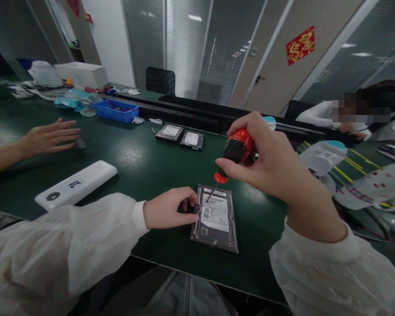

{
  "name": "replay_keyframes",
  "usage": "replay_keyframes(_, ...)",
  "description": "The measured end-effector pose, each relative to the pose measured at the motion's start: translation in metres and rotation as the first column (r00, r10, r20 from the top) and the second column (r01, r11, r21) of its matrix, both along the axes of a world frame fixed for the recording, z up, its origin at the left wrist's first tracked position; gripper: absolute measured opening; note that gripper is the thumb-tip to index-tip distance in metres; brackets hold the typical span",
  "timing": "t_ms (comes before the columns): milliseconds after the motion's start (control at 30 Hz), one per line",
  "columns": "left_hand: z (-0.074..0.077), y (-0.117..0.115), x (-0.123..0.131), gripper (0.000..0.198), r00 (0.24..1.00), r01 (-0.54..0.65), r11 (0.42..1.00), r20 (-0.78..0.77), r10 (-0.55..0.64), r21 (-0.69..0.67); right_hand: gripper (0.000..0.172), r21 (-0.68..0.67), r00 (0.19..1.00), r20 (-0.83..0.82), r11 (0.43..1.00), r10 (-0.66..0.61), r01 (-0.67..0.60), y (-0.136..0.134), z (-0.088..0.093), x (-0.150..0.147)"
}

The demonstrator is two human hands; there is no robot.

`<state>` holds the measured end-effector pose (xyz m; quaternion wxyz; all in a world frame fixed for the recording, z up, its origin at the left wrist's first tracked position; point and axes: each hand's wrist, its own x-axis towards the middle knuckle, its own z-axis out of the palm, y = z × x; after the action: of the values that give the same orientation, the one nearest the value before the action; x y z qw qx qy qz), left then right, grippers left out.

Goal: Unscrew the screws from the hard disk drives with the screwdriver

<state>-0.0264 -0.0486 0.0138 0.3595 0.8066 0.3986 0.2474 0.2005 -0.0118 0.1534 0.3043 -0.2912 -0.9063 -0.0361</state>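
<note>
On the green table in front of me lies a hard drive (217, 219), label side up. My right hand (266, 153) is closed around the red and black handle of a screwdriver (238, 147). Its shaft slants down to the left, the tip over the upper left part of the drive's label; I cannot tell whether it touches. My left hand (173, 208) has its fingers curled, with thumb and fingertips against the drive's left edge.
Two more hard drives (169, 131) (192, 139) lie farther back. A white power bank (77, 186) is at left, near another person's hand (52, 138). Behind stands a blue tray (116, 111). Handheld fans (322, 158) and cables lie at right; a person (322, 114) sits beyond.
</note>
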Motion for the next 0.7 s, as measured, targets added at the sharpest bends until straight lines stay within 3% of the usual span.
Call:
replay_keyframes(167, -0.006, 0.004, -0.002, 0.03, 0.999, 0.029, 1.0, 0.028, -0.028, -0.012, 0.039, 0.007, 0.998, 0.02, 0.999, -0.054, 0.054, 0.001, 0.002, 0.002)
replay_keyframes(433, -0.008, 0.009, -0.003, 0.026, 0.994, 0.073, 0.991, 0.089, -0.063, -0.108, 0.029, 0.055, 0.989, -0.148, 0.998, -0.004, 0.013, -0.004, 0.005, 0.004)
replay_keyframes(700, -0.004, 0.012, -0.001, 0.015, 0.996, 0.038, 0.985, 0.084, -0.025, -0.167, 0.033, 0.024, 0.992, -0.115, 0.998, 0.053, -0.05, -0.001, -0.003, -0.004)
